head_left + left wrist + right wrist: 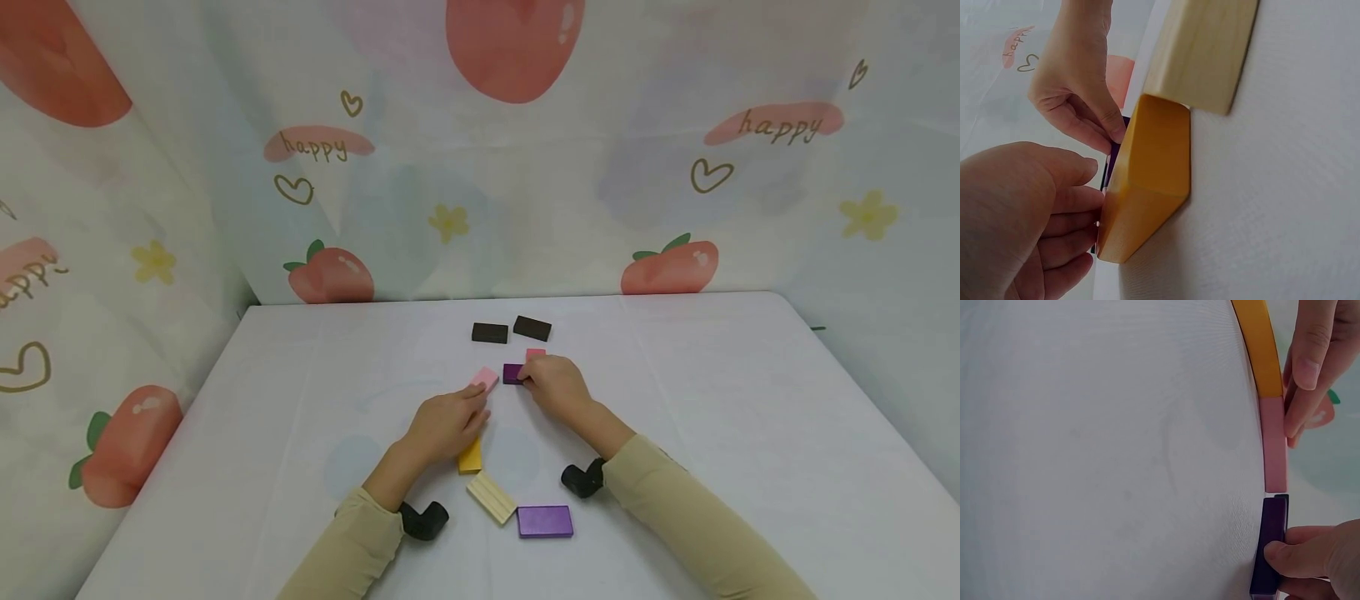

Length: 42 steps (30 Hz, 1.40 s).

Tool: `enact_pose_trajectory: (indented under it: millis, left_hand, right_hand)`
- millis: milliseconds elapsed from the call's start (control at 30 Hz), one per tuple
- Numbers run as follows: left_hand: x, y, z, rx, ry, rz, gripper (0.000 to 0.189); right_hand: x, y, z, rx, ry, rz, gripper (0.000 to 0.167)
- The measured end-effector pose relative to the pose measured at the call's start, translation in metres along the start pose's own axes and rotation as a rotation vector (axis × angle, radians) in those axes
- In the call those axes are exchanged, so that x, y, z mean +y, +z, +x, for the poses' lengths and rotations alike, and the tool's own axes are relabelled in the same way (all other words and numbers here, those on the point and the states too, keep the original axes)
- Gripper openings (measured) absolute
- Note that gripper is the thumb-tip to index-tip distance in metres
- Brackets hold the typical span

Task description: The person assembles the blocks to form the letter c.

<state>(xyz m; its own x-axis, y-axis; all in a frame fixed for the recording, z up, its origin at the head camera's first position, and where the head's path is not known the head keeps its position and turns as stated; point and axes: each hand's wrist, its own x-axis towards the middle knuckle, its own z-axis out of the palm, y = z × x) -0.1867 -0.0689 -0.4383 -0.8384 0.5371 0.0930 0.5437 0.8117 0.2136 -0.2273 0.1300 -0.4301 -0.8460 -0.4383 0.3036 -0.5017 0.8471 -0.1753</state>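
My right hand [558, 387] pinches a dark purple block [1270, 540] between thumb and fingers at its right end. Just left of that block lies a light pink block [486, 378], a narrow gap between the two. Fingers of my left hand [447, 423] rest loosely at the pink block's outer side, thumb apart from it. A yellow block [1154, 150] meets the pink one end to end and is partly covered by the left hand in the head view. A coral pink block [536, 353] peeks out behind the right hand, mostly hidden.
Nearer the front, a pale wooden block [492, 497] and a bright purple block [545, 522] continue the curve. Two black blocks [490, 332] lie toward the back. Black curved pieces [425, 521] stick out at both wrists. A printed cloth [510, 192] hangs behind the white table [705, 367].
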Motion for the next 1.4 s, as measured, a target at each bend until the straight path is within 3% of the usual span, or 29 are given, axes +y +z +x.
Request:
enact_pose_trajectory:
  millis: [367, 633, 1400]
  left_hand:
    - [0.002, -0.003, 0.0, -0.012, -0.006, -0.007, 0.041]
    - [0.001, -0.004, 0.0, -0.016, -0.007, -0.016, 0.04]
    - [0.002, -0.003, 0.002, -0.044, -0.024, -0.013, 0.041]
  right_hand:
    - [-0.002, -0.002, 0.004, -0.053, 0.023, 0.003, 0.009]
    - [0.003, 0.0, 0.009, -0.015, -0.036, -0.001, 0.008]
    - [0.006, 0.0, 0.014, -0.078, -0.023, -0.004, 0.01]
